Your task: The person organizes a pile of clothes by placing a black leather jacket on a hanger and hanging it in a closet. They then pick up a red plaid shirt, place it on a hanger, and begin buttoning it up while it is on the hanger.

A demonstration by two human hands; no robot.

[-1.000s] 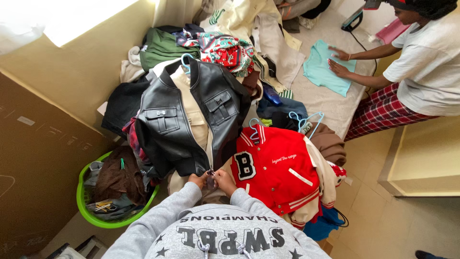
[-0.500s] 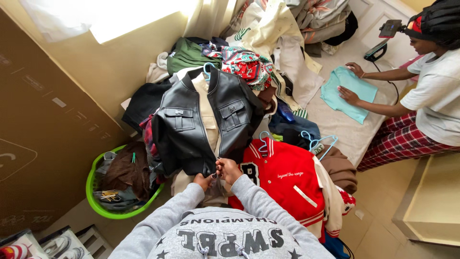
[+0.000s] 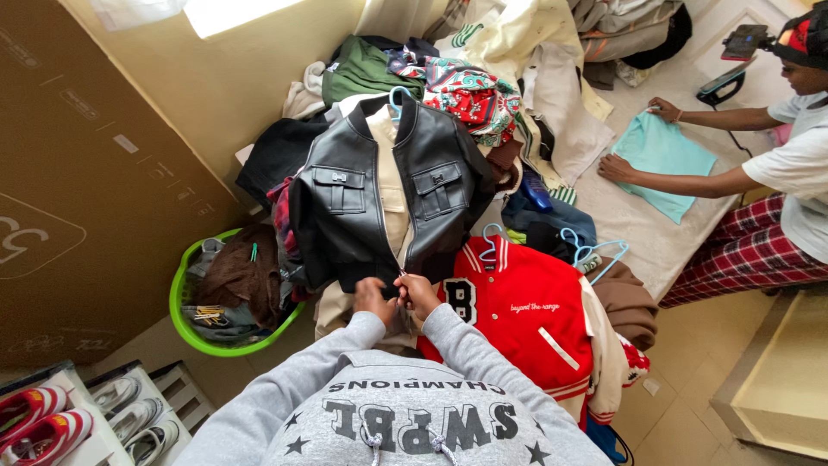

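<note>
- Black leather jacket (image 3: 379,198): hangs on a light blue hanger (image 3: 398,93), front open, above the heap of clothes; its lower hem sits just above both hands.
- Left hand (image 3: 373,298): fingers pinched together on the jacket's bottom edge, left of the zip.
- Right hand (image 3: 420,293): fingers closed on the zip end at the hem, touching the left hand.
- Red varsity jacket (image 3: 517,315): lies just right of the hands, its edge touching the right sleeve.
- Green laundry basket (image 3: 183,315): left of the hands, filled, against the cardboard box (image 3: 78,198).
- Another person's hands (image 3: 617,168) press a mint shirt (image 3: 662,160), well apart, far right.
</note>
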